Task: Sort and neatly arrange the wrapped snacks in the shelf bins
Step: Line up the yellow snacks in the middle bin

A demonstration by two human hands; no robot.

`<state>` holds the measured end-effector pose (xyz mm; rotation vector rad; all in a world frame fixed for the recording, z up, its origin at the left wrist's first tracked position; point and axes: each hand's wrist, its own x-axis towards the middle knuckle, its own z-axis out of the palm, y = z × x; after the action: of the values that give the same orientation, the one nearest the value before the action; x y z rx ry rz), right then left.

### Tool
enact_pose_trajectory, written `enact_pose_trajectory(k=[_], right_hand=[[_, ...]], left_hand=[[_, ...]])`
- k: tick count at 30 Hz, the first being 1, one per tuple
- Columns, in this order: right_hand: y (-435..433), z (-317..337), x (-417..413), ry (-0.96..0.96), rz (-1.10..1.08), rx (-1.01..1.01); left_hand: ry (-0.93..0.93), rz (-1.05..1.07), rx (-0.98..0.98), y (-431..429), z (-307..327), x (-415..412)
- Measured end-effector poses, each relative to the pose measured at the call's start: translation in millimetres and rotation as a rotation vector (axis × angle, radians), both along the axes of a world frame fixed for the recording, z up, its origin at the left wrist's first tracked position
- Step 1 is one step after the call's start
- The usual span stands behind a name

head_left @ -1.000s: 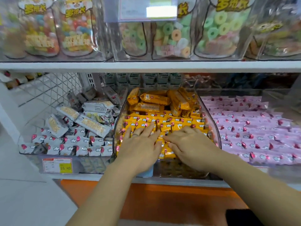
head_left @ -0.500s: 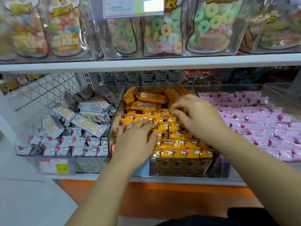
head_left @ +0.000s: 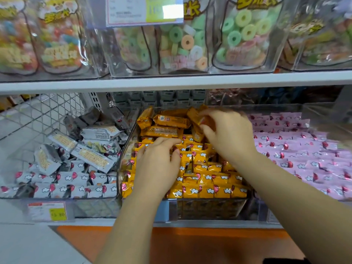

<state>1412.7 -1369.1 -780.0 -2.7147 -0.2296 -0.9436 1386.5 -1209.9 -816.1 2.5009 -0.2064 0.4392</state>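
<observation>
A clear middle bin point(head_left: 122, 164) holds yellow wrapped snacks point(head_left: 205, 189) in rows at the front and loose, face-down yellow packs point(head_left: 167, 121) piled at the back. My left hand point(head_left: 158, 164) lies flat on the rows in the bin's left half, fingers relaxed. My right hand point(head_left: 228, 134) reaches over the back pile and pinches one loose yellow pack point(head_left: 198, 117) between thumb and fingers. The left bin has white wrapped snacks point(head_left: 72, 180), several tumbled on top. The right bin has pink wrapped snacks point(head_left: 304, 155) in rows.
A white shelf board point(head_left: 171, 82) runs just above the bins, carrying clear bags of ring candy point(head_left: 182, 40). A price tag point(head_left: 47, 211) sits on the left bin's front. A wire mesh panel point(head_left: 42, 113) stands at the back left. An orange base panel point(head_left: 171, 242) is below.
My right hand moved from the front rows up to the back pile and closed on a loose yellow pack. My left hand shifted slightly forward along the rows.
</observation>
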Motion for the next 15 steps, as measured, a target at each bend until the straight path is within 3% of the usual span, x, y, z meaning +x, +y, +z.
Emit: enact_pose_trajectory(k=[7,11,15], right_hand=[[-18,6,-39,0.314,0.39,0.921],[-20,7,-44,0.436,0.477,1.17],[-16,5,-45,0.511,0.495,1.271]], left_hand=[[-0.055,-0.03,-0.172,3,-2,0],[-0.078,-0.086,-0.216,3,3,-8],[-0.092,-0.092,-0.209,6,4,-12]])
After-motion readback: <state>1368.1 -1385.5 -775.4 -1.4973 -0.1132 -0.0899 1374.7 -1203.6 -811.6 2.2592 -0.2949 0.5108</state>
